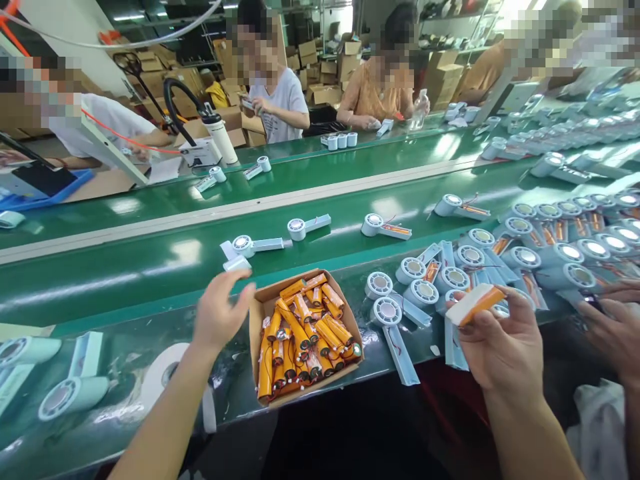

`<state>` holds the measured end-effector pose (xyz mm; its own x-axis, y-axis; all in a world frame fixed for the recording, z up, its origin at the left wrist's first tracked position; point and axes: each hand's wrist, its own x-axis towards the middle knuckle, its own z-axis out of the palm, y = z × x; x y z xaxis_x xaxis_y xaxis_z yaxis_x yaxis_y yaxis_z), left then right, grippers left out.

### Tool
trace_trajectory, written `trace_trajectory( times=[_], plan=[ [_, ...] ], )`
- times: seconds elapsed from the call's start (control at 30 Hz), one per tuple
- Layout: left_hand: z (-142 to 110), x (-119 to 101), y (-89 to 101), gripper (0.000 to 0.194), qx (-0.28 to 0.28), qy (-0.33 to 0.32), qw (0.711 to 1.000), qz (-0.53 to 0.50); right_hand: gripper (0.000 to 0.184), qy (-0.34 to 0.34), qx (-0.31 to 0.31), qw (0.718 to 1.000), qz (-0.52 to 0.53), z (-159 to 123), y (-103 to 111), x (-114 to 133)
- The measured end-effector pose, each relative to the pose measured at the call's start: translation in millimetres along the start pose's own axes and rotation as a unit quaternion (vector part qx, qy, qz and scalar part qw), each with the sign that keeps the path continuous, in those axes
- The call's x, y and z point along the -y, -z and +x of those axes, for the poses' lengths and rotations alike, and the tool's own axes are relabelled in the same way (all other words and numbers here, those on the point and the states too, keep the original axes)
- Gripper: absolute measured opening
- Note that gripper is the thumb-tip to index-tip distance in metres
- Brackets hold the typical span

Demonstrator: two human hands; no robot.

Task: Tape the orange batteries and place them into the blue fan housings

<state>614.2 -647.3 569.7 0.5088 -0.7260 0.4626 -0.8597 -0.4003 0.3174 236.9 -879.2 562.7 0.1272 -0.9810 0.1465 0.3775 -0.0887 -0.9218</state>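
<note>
- Left hand (220, 313): grip released, thumb and fingers apart; over the worktop (127, 327), between the box and a pale-blue plastic piece (237, 264); contact with that piece cannot be told.
- Right hand (503, 347): grip clenched on one orange-wrapped battery with a white strip (475, 307), raised above pale-blue fans.
- Open brown cardboard box (255, 333): on the dark green worktop, between both hands; filled with loose orange cylindrical batteries (295, 320).
- Pale-blue round fans with trough-shaped handles (387, 311): clustered right of the box, some handles containing orange batteries.
- Roll of white tape (153, 379): beside the left forearm.
- Green conveyor belt (150, 267): beyond the box, carrying spaced fans.
- Co-worker's hand (613, 327): at right edge.
</note>
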Motion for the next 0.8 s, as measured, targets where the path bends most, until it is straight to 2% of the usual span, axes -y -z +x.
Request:
trace_trajectory(
  times=[0.07, 0.13, 0.17, 0.23, 0.33, 0.4, 0.47, 0.57, 0.63, 0.7, 0.8],
  plan=[
    [85, -32, -38.1, 0.042, 0.155, -0.039, 0.984, 0.083, 0.047, 0.024, 0.013, 1.0, 0.003, 4, -6, 5],
    [153, -55, -76.7, 0.041, 0.203, -0.055, 0.972, 0.1, 0.046, 0.04, 0.022, 0.999, 0.005, 2, -10, 10],
    [177, -63, -93.8, 0.039, 0.23, -0.056, 0.965, 0.109, 0.045, 0.044, 0.023, 0.999, 0.005, 0, -9, 11],
    [207, -69, -120.9, 0.037, 0.271, -0.056, 0.954, 0.117, 0.043, 0.044, 0.025, 0.999, 0.0, -5, 0, 12],
    [219, -68, -144.4, 0.04, 0.337, -0.074, 0.931, 0.12, 0.037, 0.037, 0.044, 0.998, -0.014, -5, 16, 14],
    [218, -67, -151.6, 0.037, 0.376, -0.101, 0.915, 0.106, 0.035, 0.038, 0.067, 0.997, -0.023, 4, 14, 16],
    [218, -67, -154.5, 0.033, 0.408, -0.133, 0.9, 0.081, 0.036, 0.048, 0.107, 0.992, -0.037, 22, -7, 15],
    [223, -68, -154.3, 0.031, 0.433, -0.166, 0.885, 0.037, 0.038, 0.076, 0.197, 0.973, -0.096, 64, -66, 1],
    [227, -68, -152.8, 0.03, 0.435, -0.171, 0.884, 0.01, 0.035, 0.094, 0.276, 0.938, -0.188, 94, -111, -18],
    [228, -68, -151.5, 0.031, 0.425, -0.163, 0.89, -0.01, 0.027, 0.105, 0.346, 0.869, -0.338, 117, -148, -42],
    [223, -70, -152.5, 0.035, 0.401, -0.139, 0.905, -0.022, 0.025, 0.103, 0.399, 0.789, -0.455, 135, -179, -71]
  ],
)
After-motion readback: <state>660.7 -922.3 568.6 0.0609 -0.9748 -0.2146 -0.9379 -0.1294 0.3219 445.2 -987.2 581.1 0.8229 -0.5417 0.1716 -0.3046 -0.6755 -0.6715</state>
